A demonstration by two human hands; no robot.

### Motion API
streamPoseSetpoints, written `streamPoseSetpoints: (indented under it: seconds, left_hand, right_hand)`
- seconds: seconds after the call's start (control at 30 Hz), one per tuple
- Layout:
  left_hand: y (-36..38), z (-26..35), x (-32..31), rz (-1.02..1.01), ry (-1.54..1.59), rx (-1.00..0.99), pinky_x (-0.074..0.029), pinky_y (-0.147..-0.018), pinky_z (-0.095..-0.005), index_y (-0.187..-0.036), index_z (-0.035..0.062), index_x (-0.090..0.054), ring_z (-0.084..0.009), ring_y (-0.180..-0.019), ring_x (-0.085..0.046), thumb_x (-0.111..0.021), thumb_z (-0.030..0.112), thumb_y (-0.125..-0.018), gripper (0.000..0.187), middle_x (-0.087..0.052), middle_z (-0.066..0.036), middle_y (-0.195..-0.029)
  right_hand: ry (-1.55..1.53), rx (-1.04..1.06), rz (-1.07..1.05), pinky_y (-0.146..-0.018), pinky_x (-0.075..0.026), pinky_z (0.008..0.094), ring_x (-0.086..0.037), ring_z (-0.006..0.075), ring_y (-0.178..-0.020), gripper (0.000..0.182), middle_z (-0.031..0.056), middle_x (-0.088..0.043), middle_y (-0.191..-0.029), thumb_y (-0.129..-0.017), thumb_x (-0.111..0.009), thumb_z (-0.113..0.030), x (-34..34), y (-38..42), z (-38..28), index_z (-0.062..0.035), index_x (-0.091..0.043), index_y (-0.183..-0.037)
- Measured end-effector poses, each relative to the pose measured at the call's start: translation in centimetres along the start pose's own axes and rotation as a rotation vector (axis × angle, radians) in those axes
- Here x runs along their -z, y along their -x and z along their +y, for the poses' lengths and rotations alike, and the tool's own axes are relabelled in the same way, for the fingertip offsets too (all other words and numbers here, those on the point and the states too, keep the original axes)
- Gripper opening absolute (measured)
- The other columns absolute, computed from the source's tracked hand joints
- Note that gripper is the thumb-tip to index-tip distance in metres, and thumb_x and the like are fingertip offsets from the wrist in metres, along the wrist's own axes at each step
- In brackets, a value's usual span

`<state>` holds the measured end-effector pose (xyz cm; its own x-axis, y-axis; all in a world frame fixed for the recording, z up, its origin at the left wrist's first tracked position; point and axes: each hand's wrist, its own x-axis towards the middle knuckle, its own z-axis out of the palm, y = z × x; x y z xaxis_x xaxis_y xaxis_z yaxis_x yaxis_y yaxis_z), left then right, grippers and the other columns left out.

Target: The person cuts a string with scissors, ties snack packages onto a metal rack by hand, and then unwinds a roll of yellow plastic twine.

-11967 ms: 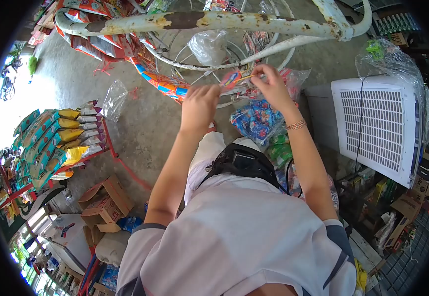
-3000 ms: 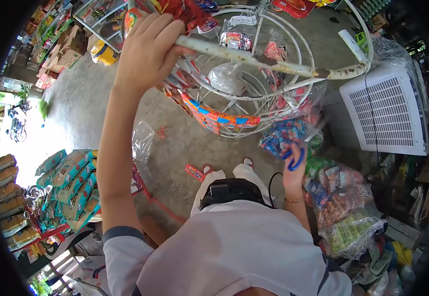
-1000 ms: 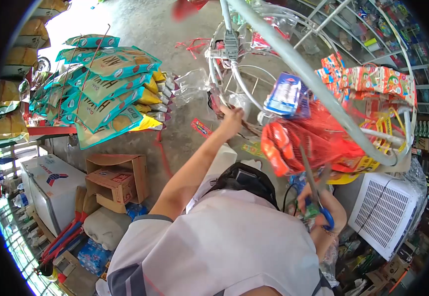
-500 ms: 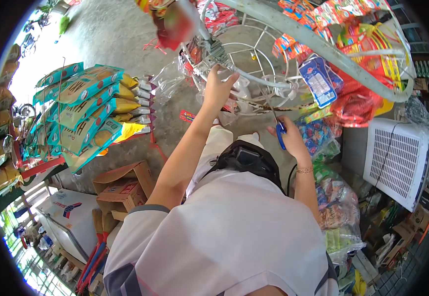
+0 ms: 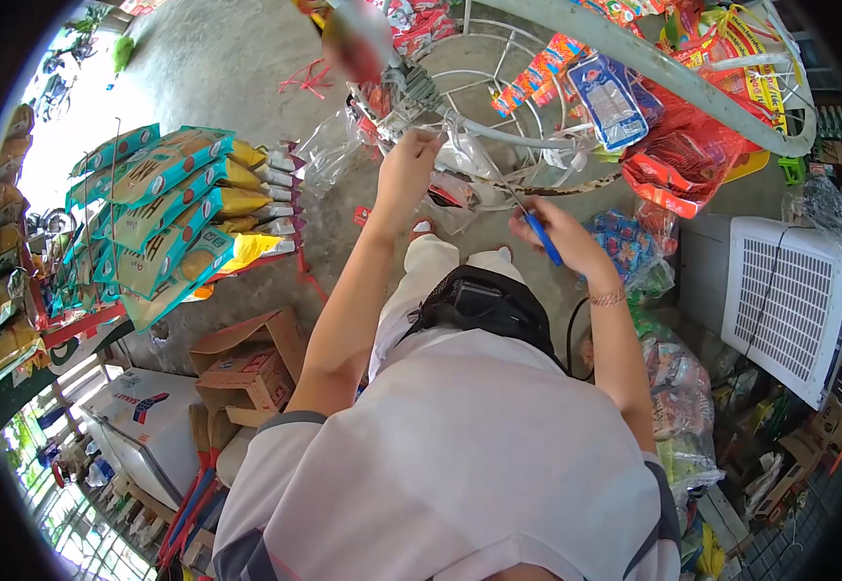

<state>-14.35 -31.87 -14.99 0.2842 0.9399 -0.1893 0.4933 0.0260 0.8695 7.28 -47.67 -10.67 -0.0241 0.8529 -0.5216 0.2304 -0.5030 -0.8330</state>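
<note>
My right hand point(image 5: 568, 238) grips a pair of scissors point(image 5: 543, 238) by the blue handle. The thin metal blades point up and left toward a white wire rack point(image 5: 527, 141). At the rack's left side, my left hand point(image 5: 407, 176) has its fingers pressed together close to a bundle of grey ties point(image 5: 419, 89). What those fingers pinch is hidden. Clear plastic point(image 5: 462, 155) hangs from the rack just right of them. Red snack packets point(image 5: 677, 169) and a blue-and-white packet point(image 5: 610, 100) hang on the rack's right side.
Teal snack bags point(image 5: 165, 203) hang in rows at left. Below them are an open cardboard box point(image 5: 252, 373) and a white freezer point(image 5: 140, 412). A white grille panel point(image 5: 784, 300) and plastic-wrapped packets point(image 5: 673, 387) stand at right. A pale metal bar point(image 5: 653, 82) crosses above the rack.
My left hand has shifted a little left and down, and its fingers have drawn closer together. The scissors have tilted in my right hand. The hanging packets appear shifted.
</note>
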Motion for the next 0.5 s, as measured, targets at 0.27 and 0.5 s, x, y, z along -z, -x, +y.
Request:
streamPoseSetpoints:
  seconds: [0.27,0.5]
  left_hand:
    - [-0.5,-0.5,-0.2,-0.136,0.262,0.152,-0.045,-0.060,-0.0330,-0.113,0.0051,-0.065,-0.0154,-0.061,-0.057,-0.062,0.025,-0.093,0.029,-0.062,-0.007,-0.068]
    - [0.9,-1.3,-0.1,-0.106,0.211,0.121,-0.042,-0.057,-0.0290,-0.106,0.0037,-0.066,-0.0098,-0.061,-0.052,-0.061,0.024,-0.094,0.024,-0.060,-0.003,-0.067]
  right_hand:
    - [0.120,-0.049,-0.052,-0.052,-0.042,0.0230,-0.052,0.0065,-0.057,0.046,-0.0009,-0.055,-0.069,-0.089,-0.069,-0.050,0.4,-3.9,-2.4,-0.0056,-0.061,-0.099]
    - [0.106,-0.096,-0.076,-0.048,-0.040,0.0230,-0.051,0.0071,-0.051,0.048,-0.0011,-0.053,-0.065,-0.087,-0.069,-0.053,-0.6,-5.8,-3.5,-0.0061,-0.060,-0.091]
